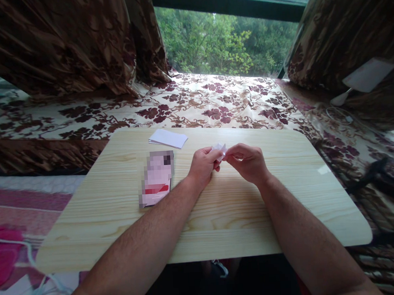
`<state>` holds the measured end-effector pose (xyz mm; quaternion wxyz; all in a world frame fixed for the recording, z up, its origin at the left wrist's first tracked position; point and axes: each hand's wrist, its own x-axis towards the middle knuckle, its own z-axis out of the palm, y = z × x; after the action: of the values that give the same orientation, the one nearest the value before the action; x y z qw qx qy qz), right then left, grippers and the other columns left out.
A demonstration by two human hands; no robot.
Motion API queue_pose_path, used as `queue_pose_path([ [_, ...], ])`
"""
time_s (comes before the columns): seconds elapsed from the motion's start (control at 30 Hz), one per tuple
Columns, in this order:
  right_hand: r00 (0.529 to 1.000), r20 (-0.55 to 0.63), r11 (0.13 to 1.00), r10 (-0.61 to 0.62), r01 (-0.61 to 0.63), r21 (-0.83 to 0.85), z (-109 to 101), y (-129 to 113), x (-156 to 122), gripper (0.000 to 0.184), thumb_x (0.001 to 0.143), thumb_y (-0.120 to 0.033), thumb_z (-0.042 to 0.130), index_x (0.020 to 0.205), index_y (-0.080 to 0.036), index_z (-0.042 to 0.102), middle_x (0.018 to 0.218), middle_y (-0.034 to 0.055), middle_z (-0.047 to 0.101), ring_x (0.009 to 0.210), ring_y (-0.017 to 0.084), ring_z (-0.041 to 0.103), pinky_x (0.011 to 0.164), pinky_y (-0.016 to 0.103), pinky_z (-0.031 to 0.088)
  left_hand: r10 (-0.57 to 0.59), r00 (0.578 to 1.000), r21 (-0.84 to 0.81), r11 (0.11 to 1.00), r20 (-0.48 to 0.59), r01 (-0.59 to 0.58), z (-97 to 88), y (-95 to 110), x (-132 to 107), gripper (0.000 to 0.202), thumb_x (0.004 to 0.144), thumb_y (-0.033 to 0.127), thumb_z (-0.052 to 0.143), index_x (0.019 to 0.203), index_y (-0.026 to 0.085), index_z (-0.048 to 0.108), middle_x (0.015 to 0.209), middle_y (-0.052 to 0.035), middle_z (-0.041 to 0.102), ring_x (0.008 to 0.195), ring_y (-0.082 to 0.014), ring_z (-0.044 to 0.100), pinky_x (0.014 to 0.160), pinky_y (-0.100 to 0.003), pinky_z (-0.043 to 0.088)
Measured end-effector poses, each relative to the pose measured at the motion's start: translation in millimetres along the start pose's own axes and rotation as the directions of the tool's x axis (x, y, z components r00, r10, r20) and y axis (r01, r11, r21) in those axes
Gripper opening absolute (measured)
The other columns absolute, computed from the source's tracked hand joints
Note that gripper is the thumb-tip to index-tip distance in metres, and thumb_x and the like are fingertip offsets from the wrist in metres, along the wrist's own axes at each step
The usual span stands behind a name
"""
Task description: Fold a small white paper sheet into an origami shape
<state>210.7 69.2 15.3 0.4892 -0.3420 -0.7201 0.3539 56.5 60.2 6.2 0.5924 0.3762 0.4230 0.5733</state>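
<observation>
A small piece of folded white paper [219, 149] is held above the middle of the wooden table [221, 213]. My left hand [203, 164] pinches it from the left, thumb on top and fingers curled beneath. From the right, my right hand [247, 160] is closed, its thumb and forefinger pinching the paper's right edge. Parts of the paper are hidden behind my fingers, so its full shape does not show. Beyond my left hand, a stack of white paper sheets [168, 138] lies near the table's far edge.
A pixelated pinkish flat object [156, 179] lies on the table left of my left forearm. Past the table is a ledge covered in floral cloth [214, 102], below a window. A white lamp [368, 75] stands at the right. White cables [30, 253] hang by the lower left.
</observation>
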Motion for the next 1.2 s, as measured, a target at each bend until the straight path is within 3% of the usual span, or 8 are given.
queue_pose_path([
  [0.17,0.999,0.002,0.996,0.034,-0.034,0.084,2,-3,0,0.007,0.079,-0.022,0.072,0.084,-0.019,0.067,0.079,0.0034,0.075,0.073,0.018,0.072,0.068,0.030,0.058,0.001,1.000,0.016,1.000,-0.002,-0.001,0.3,1,0,0.019,0.069,0.023,0.068,0.057,0.016,0.054,0.049,0.0040,0.046,0.042,-0.0064,0.039,0.040,-0.022,0.033],
  [0.27,0.990,-0.051,0.980,0.128,-0.119,0.161,3,-6,1,0.008,0.078,-0.023,0.071,0.080,-0.018,0.065,0.074,0.0026,0.073,0.069,0.019,0.073,0.065,0.029,0.059,0.010,1.000,0.030,1.000,-0.005,-0.010,0.2,0,0,0.018,0.069,0.023,0.067,0.059,0.016,0.055,0.050,0.0039,0.046,0.043,-0.0067,0.040,0.040,-0.022,0.033],
  [0.4,0.934,-0.098,0.928,0.343,-0.320,0.190,1,-11,6,0.020,0.079,-0.033,0.070,0.071,-0.016,0.062,0.062,0.0022,0.069,0.053,0.017,0.069,0.050,0.026,0.055,0.053,0.998,0.065,0.996,-0.017,-0.052,0.1,-2,0,0.019,0.071,0.027,0.069,0.061,0.016,0.057,0.052,0.0043,0.048,0.044,-0.0064,0.041,0.042,-0.022,0.034],
  [0.57,0.860,0.048,0.823,0.508,-0.501,0.270,-2,-13,11,0.024,0.075,-0.035,0.073,0.068,-0.014,0.064,0.061,0.0024,0.068,0.047,0.015,0.065,0.046,0.025,0.054,0.152,0.988,0.190,0.971,-0.006,-0.148,-0.9,-7,-1,0.023,0.077,0.034,0.069,0.066,0.016,0.059,0.056,0.0041,0.052,0.047,-0.0069,0.045,0.045,-0.022,0.037],
  [0.67,0.852,0.074,0.805,0.519,-0.516,0.292,-1,-12,11,0.022,0.072,-0.032,0.076,0.068,-0.014,0.064,0.060,0.0017,0.068,0.047,0.013,0.063,0.047,0.024,0.054,0.190,0.982,0.246,0.951,0.005,-0.185,-1.9,-9,-1,0.026,0.079,0.038,0.069,0.069,0.016,0.061,0.058,0.0035,0.054,0.048,-0.0079,0.048,0.046,-0.022,0.038],
  [0.87,0.879,0.072,0.838,0.471,-0.471,0.275,0,-9,8,0.024,0.075,-0.035,0.075,0.069,-0.014,0.063,0.059,0.0005,0.066,0.046,0.011,0.061,0.046,0.023,0.052,0.240,0.971,0.301,0.925,0.012,-0.232,-2.6,-8,-2,0.028,0.082,0.041,0.068,0.070,0.016,0.061,0.059,0.0025,0.056,0.050,-0.0092,0.049,0.047,-0.023,0.040],
  [1.2,0.902,0.071,0.873,0.426,-0.430,0.229,0,-10,8,0.020,0.077,-0.029,0.071,0.067,-0.015,0.062,0.057,0.0000,0.064,0.046,0.011,0.059,0.045,0.022,0.048,0.243,0.970,0.313,0.922,-0.009,-0.228,-1.7,-7,-4,0.029,0.081,0.040,0.068,0.066,0.017,0.058,0.054,0.0033,0.054,0.048,-0.0090,0.047,0.047,-0.023,0.038],
])
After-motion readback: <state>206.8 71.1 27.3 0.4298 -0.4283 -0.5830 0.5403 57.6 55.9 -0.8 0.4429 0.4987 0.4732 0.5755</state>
